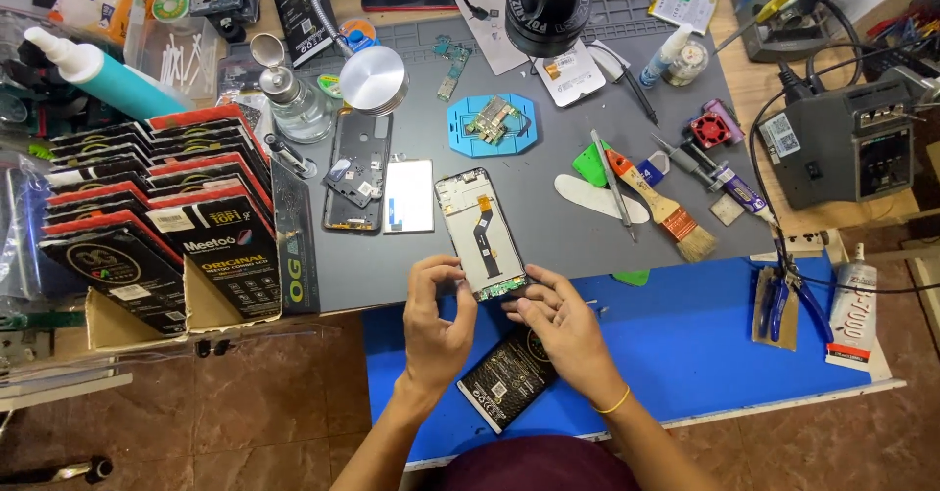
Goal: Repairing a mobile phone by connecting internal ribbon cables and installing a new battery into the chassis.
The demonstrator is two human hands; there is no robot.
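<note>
An opened phone frame (476, 227) with a black-and-orange flex cable lies on the grey work mat (548, 158), its near end at the mat's front edge. My left hand (434, 323) touches the frame's lower left corner with thumb and fingers. From the right, my right hand (565, 329) reaches its fingertips to the small green circuit board (501, 290) at the frame's bottom. A black rectangular box (506, 377) lies under my wrists on the blue surface (685, 344).
On the mat: a black phone back shell (356, 170), a white panel (409, 195), a blue holder with a circuit board (493, 124), a brush (666, 207), tweezers, screwdrivers. Stacked black-and-red boxes (166, 217) at left. Soldering station (842, 143) at right. Pliers (783, 300) near front right.
</note>
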